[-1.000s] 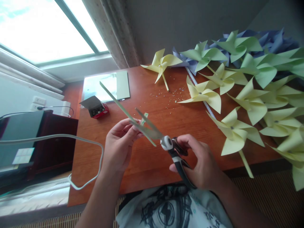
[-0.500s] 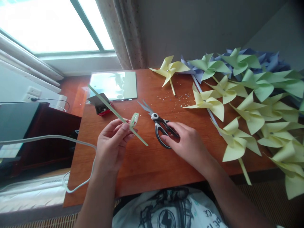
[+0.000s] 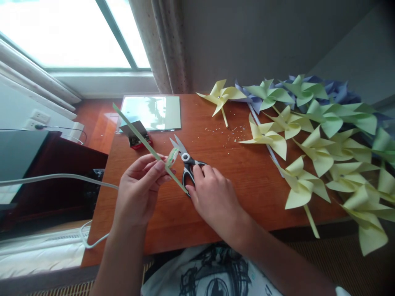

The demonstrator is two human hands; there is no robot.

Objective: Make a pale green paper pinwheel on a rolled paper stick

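Observation:
Between the thumb and fingers of my left hand (image 3: 143, 179) is a thin pale green paper stick (image 3: 134, 130), slanting from upper left to lower right. A small roll of clear tape (image 3: 172, 157) sits against the stick at the fingertips. My right hand (image 3: 212, 189) is closed around the handles of black-and-grey scissors (image 3: 185, 158). Their blades are parted and point up and left, just beyond the tape roll. The stick's lower end overlaps the scissor handle in the view; whether they touch, I cannot tell.
Many yellow, green and purple paper pinwheels (image 3: 300, 181) cover the table's right side. Small paper scraps (image 3: 234, 133) lie near the middle. An open small box (image 3: 138, 139) stands before a sheet stack (image 3: 171, 113) at the back left. A white cable (image 3: 92, 181) hangs at the left edge.
My right hand has moved left with the scissors, bringing the blades close to the tape roll. My left hand still holds the stick and tape, nearly in place.

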